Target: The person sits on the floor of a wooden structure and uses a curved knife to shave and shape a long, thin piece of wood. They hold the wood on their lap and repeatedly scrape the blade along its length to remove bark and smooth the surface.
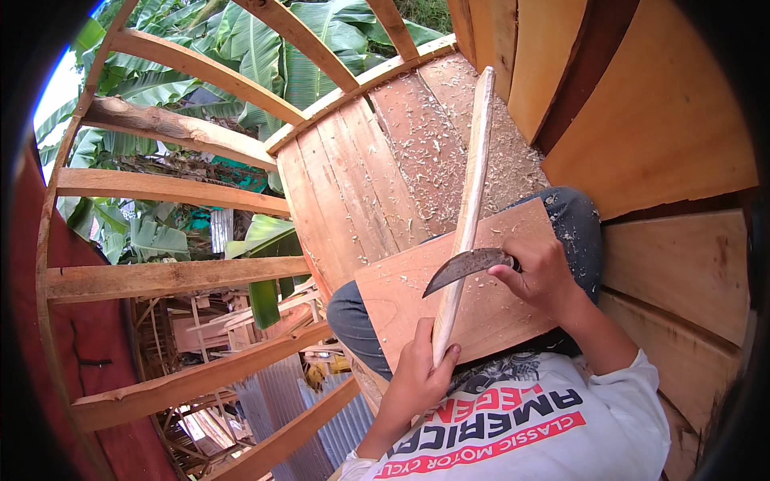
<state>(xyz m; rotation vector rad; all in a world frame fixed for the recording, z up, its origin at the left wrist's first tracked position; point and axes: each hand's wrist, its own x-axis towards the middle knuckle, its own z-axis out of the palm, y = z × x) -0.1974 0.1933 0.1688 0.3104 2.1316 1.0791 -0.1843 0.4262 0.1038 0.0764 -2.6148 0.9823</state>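
Note:
My left hand point(417, 369) is closed around the near end of a long, pale, slightly curved wooden stick point(471, 188). The stick slants up and away from me, its far end over the shavings. In my right hand point(539, 276) is a knife point(465, 266) with a dark, curved blade; its handle is mostly hidden by my fingers. The blade lies across the stick, pointing left, a little beyond my left hand. Beneath both is a flat wooden board point(397, 293) resting across my lap, with a few shavings on it.
Wood shavings point(433, 152) litter the plank floor point(337, 192) ahead. A plank wall point(666, 104) rises close on my right. To the left runs an open railing of wooden bars point(176, 188), with banana leaves point(249, 56), corrugated sheets point(281, 417) and stacked timber beyond and below.

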